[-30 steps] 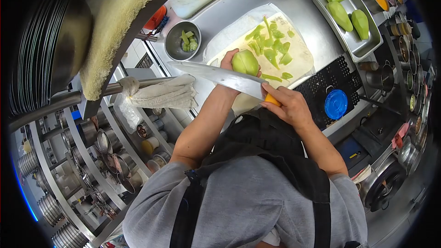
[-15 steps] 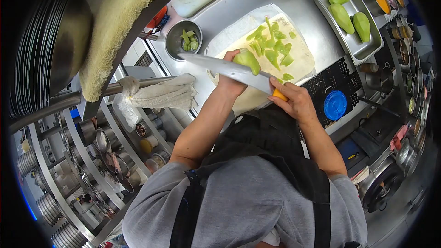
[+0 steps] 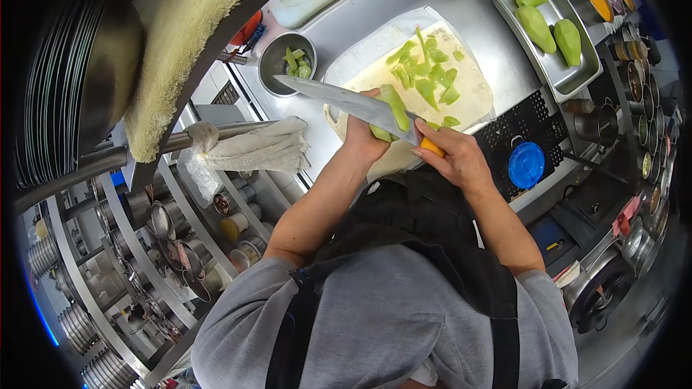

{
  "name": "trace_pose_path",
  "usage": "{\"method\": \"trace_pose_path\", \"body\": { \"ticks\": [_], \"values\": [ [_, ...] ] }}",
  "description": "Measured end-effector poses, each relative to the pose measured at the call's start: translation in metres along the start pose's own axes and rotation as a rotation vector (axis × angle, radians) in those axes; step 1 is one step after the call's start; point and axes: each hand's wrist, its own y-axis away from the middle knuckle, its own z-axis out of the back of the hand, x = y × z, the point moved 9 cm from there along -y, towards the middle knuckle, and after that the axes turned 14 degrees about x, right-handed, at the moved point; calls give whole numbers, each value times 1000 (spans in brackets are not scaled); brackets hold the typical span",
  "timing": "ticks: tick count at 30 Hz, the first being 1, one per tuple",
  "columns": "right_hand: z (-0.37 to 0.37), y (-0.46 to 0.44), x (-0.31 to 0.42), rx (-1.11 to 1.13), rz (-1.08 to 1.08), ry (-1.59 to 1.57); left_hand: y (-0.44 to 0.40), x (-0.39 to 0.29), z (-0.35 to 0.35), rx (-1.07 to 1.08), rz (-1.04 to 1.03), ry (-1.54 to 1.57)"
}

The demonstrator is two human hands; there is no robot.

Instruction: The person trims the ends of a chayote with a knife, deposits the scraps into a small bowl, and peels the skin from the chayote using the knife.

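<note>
Head view: a steel bowl [image 3: 271, 66] holds green pieces. The left hand [image 3: 366, 134] grips a green vegetable [image 3: 393, 105] over the cutting board's [image 3: 468, 97] near edge, against the knife blade [image 3: 335, 99]; the right hand [image 3: 461, 157] is closed around its orange handle [image 3: 432, 147]. Rightmost, a metal tray [image 3: 577, 78] holds three pear-shaped green vegetables [image 3: 535, 27].

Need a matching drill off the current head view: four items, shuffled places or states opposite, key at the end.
1. Broad steel knife with an orange handle
2. Round bright-blue disc
3. Three whole pale-green vegetables
4. Round steel bowl

A. Inside a rectangular steel tray
B. Held in the right hand
C. Contains cut green pieces
D. On a black perforated mat

Pairs: 1-B; 2-D; 3-A; 4-C
</note>
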Motion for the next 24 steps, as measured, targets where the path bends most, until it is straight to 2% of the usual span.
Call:
{"method": "trace_pose_path", "body": {
  "ticks": [3, 5, 6, 8, 10, 12, 13, 14, 15, 16, 18, 22, 24],
  "values": [
    [-2, 2, -12, 41, 19, -35, 10, -5, -2, 23, -6, -71],
    [2, 13, -48, -30, -72, -99, 13, -13, -5, 121, 22, -159],
    [2, 18, -51, -25, -68, -100, 13, -14, -1, 119, 16, -158],
    [-5, 30, -66, 34, -230, -243, 14, -14, -9, 234, 28, -161],
    [-7, 29, -61, 28, -230, -231, 14, -13, -15, 249, 21, -97],
    [-1, 18, -27, -1, -90, -225, 11, -10, -18, 259, 10, -33],
    [1, 12, -11, -2, 10, -169, 6, -12, -10, 190, -39, -18],
    [4, 8, -2, -2, 11, -170, 3, -15, -1, 120, -88, -2],
    [1, 4, 7, 75, 8, -126, 0, -14, -13, 310, -42, 1],
    [-3, 0, 13, 152, 6, -82, -1, -15, -8, 312, -43, 0],
    [-2, -2, 15, 152, 24, -45, -1, -15, -13, 397, -23, -52],
    [0, -2, 10, 108, 79, -53, 4, -16, -11, 331, -56, -40],
    [2, 2, -8, 70, 67, -80, 10, -19, -3, 124, -105, 43]
  ]
}}
